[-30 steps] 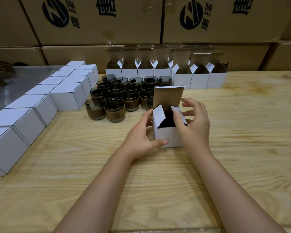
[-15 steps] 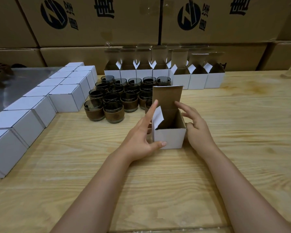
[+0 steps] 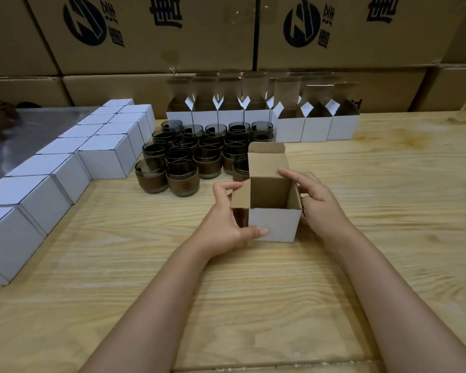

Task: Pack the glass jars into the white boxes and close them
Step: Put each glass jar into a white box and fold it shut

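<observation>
Box (image 3: 275,224) sits on the wooden table (image 3: 253,292) between your hands. It is white outside and plain brown cardboard inside, with its top open. The lid stands up on the side away from you, and a side flap is splayed out toward your left hand (image 3: 223,224). That hand grips the box's left corner, with the thumb flat on the white front and the fingers curled at the flap. Your right hand (image 3: 318,200) holds the right wall, fingers curled against it and forefinger stretched onto the far rim.

Just beyond your left hand stand dark glass jars (image 3: 183,179), upright, each with a brown band round its lower half. Closed boxes (image 3: 108,157) run in rows farther left. Open boxes (image 3: 315,127) line up beyond the jars. Behind them, brown cartons (image 3: 151,33) carry a dark round logo and blocky characters that cannot be read.
</observation>
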Demonstrator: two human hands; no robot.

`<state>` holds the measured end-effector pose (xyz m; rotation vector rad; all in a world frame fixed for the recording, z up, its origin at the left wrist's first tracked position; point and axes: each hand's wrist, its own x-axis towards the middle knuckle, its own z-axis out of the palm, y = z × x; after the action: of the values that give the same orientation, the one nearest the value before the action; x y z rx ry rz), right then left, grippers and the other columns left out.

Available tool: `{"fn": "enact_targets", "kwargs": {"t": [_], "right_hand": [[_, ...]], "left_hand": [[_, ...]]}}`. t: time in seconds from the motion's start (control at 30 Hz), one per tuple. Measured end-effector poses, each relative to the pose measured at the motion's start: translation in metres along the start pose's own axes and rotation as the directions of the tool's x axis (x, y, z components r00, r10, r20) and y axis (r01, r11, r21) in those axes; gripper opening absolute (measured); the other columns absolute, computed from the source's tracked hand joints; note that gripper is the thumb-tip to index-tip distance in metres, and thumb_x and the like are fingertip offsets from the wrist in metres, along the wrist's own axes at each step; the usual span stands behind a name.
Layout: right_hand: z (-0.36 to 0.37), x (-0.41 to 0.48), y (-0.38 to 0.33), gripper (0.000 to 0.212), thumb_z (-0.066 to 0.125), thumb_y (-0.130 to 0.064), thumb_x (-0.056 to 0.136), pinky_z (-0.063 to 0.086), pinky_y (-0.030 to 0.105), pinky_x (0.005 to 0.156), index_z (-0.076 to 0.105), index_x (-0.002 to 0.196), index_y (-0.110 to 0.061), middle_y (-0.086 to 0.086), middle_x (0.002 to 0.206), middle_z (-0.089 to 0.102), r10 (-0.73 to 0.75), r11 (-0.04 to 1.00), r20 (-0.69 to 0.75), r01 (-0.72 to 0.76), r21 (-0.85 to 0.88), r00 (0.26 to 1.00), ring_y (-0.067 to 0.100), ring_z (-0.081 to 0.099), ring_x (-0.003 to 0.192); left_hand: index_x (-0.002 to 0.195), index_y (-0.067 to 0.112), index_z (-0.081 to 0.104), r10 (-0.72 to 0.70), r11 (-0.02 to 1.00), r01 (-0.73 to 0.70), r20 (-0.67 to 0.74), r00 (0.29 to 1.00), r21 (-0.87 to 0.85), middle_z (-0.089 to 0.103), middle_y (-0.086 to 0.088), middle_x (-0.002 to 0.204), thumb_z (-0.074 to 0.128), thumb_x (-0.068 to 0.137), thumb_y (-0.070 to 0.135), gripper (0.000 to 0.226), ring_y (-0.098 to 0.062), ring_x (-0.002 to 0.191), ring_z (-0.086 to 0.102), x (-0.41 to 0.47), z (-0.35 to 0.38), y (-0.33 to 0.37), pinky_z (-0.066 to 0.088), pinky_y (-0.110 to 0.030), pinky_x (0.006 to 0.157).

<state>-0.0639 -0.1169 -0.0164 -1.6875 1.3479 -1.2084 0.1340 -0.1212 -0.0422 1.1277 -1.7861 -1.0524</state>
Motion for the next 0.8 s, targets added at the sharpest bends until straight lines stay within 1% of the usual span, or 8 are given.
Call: {"fn": "enact_targets", "kwargs": {"t": [0.13,0.2,0.3,0.4,0.5,0.6,0.7,0.8], "right_hand": [[-0.004,0.000,-0.007,0.070,0.028,0.019,0.083,0.029,0.022,0.111,0.057,0.126,-0.027,-0.009,0.118,0.041,0.026,0.995,-0.002,-0.026,-0.099,1.000,0.003,0.038,0.118],[-0.007,0.001,-0.015,0.065,0.031,0.019,0.083,0.029,0.013,0.105,0.060,0.123,-0.022,-0.008,0.120,0.037,-0.023,0.975,-0.069,0.007,-0.222,0.997,0.005,0.035,0.118],[0.003,0.003,-0.042,0.049,0.041,0.013,0.083,0.036,0.023,0.095,0.064,0.119,-0.012,0.002,0.114,0.048,-0.318,0.887,-0.240,0.199,-0.417,0.917,0.022,0.046,0.113],[0.038,0.016,-0.071,0.035,0.050,0.000,0.085,0.036,0.029,0.090,0.066,0.115,-0.007,0.011,0.107,0.059,-0.541,0.735,-0.136,0.387,-0.557,0.830,0.029,0.049,0.104],[0.085,0.041,-0.088,0.038,0.050,-0.014,0.094,0.037,0.039,0.099,0.055,0.131,-0.016,0.006,0.128,0.050,-0.365,0.704,0.199,0.410,-0.580,0.909,0.025,0.037,0.121],[0.118,0.066,-0.088,0.043,0.044,-0.021,0.098,0.027,0.044,0.108,0.043,0.141,-0.017,0.009,0.151,0.025,-0.061,0.637,0.445,0.378,-0.672,0.894,0.030,0.018,0.137],[0.132,0.079,-0.084,0.036,0.045,-0.026,0.098,0.026,0.049,0.108,0.052,0.131,-0.012,0.013,0.153,0.019,0.060,0.563,0.495,0.380,-0.734,0.867,0.036,0.014,0.138],[0.135,0.082,-0.084,0.032,0.049,-0.034,0.098,0.027,0.049,0.107,0.062,0.116,-0.011,0.014,0.149,0.027,0.047,0.582,0.483,0.369,-0.725,0.875,0.035,0.019,0.136]], "left_hand": [[0.105,0.050,0.025,-0.038,0.999,0.038,0.018,0.999,-0.032,0.056,0.010,0.121,0.087,0.058,0.031,0.080,-0.009,0.114,0.057,0.005,-0.002,-0.001,0.047,-0.035,0.101],[0.105,0.051,0.025,-0.036,0.999,0.037,0.017,0.999,-0.015,0.056,0.014,0.120,0.089,0.061,0.030,0.080,-0.008,0.114,0.057,0.006,-0.002,-0.001,0.046,-0.035,0.102],[0.105,0.052,0.024,-0.037,0.999,0.037,0.017,0.999,0.006,0.056,0.010,0.125,0.089,0.061,0.032,0.081,-0.008,0.115,0.057,0.009,-0.001,-0.002,0.046,-0.034,0.101],[0.110,0.040,0.030,0.003,1.000,-0.003,0.004,1.000,-0.006,0.062,0.010,0.115,0.087,0.054,0.038,0.079,0.000,0.103,0.061,0.009,0.000,-0.002,0.049,-0.022,0.086],[0.106,0.026,0.053,0.057,0.995,-0.054,-0.027,0.998,0.080,0.064,0.013,0.090,0.075,0.052,0.049,0.062,0.000,0.080,0.060,0.008,0.001,0.001,0.047,-0.016,0.067],[0.092,0.040,0.049,0.066,0.990,-0.065,0.000,0.998,0.128,0.057,0.021,0.088,0.063,0.064,0.044,0.031,0.013,0.084,0.056,0.007,-0.001,-0.001,0.043,-0.006,0.070],[0.090,0.041,0.045,0.094,0.985,-0.095,0.014,0.995,0.146,0.050,0.023,0.091,0.065,0.080,0.021,0.030,0.027,0.084,0.048,0.007,-0.003,-0.002,0.037,0.003,0.071],[0.089,0.040,0.043,0.110,0.984,-0.110,0.007,0.994,0.140,0.048,0.025,0.092,0.059,0.076,0.026,0.025,0.030,0.084,0.046,0.007,-0.003,0.001,0.034,0.006,0.071]]}}
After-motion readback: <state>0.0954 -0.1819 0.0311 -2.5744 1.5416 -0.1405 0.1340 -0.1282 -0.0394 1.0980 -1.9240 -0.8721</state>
